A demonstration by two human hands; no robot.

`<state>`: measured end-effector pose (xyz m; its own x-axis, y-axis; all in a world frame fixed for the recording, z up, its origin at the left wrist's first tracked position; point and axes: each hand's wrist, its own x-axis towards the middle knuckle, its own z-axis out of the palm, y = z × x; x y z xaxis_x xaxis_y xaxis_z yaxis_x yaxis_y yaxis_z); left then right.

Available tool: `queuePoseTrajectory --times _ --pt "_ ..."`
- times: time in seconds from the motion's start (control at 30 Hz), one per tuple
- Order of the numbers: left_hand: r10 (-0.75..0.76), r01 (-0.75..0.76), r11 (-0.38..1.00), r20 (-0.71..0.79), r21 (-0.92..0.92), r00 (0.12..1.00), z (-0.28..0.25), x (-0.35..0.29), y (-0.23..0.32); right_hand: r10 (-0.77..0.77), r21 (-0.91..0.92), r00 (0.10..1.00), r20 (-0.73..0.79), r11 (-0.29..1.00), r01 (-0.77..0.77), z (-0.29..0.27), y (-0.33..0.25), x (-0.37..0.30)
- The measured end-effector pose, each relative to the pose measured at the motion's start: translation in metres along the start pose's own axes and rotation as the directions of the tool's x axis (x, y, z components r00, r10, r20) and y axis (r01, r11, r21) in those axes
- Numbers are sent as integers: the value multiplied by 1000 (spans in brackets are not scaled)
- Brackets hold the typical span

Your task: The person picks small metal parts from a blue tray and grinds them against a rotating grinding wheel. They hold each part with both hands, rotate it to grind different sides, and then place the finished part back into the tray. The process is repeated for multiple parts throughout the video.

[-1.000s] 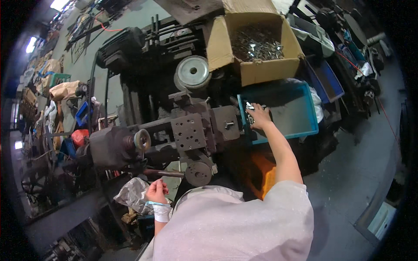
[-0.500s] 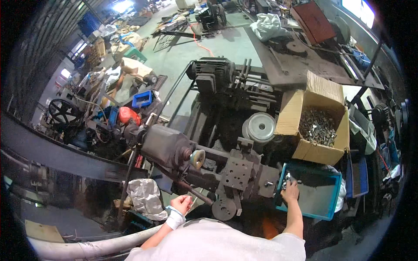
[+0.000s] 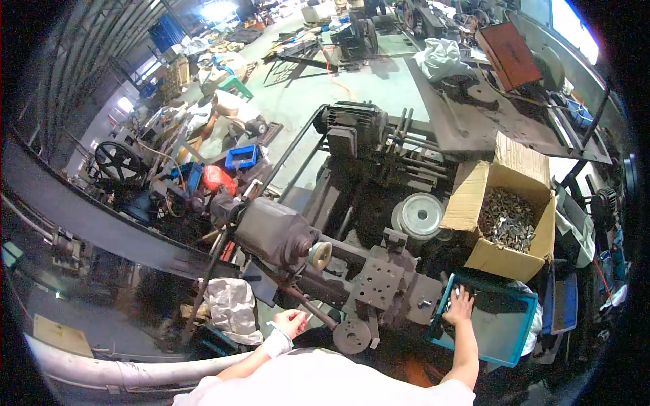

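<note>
Left hand: the left hand (image 3: 291, 322), low centre-left of frame with a white wrap at the wrist, has its fingers curled together around the end of a dark lever (image 3: 306, 304) on the machine.
Right hand: the right hand (image 3: 460, 306), lower right, lies fingers spread inside the near-left corner of a teal plastic bin (image 3: 509, 352); whether it pinches anything cannot be told.
Between the hands: a perforated metal block (image 3: 380, 281) and a round disc (image 3: 351, 336) on the machine front.
Left of the lever: a crumpled grey bag (image 3: 231, 308).
Machine: a dark cylindrical spindle housing (image 3: 274, 235) at centre, a pale pulley wheel (image 3: 421, 216) behind it, an electric motor (image 3: 352, 126) further up.
Right of centre: an open cardboard box (image 3: 497, 259) of small metal parts, just above the bin.
Far: a green floor (image 3: 305, 88), a blue crate (image 3: 241, 156) upper left, a steel table (image 3: 467, 122) upper right.
</note>
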<state>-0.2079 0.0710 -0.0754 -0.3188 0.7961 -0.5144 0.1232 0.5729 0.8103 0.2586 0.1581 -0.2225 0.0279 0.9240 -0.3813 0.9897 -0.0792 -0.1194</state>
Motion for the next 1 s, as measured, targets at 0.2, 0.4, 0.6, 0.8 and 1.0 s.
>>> queuePoseTrajectory --times 0.2,0.4,0.6,0.8,1.0 --pt "-50 50 999 16 6 999 8 1 2 -111 110 971 -213 985 137 15 14 -3" --pt "-15 15 1000 21 -7 1000 3 3 -10 -96 51 948 -304 992 117 14 10 -14" --pt "-13 13 1000 9 2 1000 2 4 -14 -211 -19 934 -287 976 215 33 13 -17" --pt "-4 4 999 -5 39 1000 6 0 -7 52 -28 935 -350 997 -65 53 16 -13" --pt "-38 38 999 -23 3 999 0 -1 -13 87 -81 903 -421 988 -133 69 16 -8"
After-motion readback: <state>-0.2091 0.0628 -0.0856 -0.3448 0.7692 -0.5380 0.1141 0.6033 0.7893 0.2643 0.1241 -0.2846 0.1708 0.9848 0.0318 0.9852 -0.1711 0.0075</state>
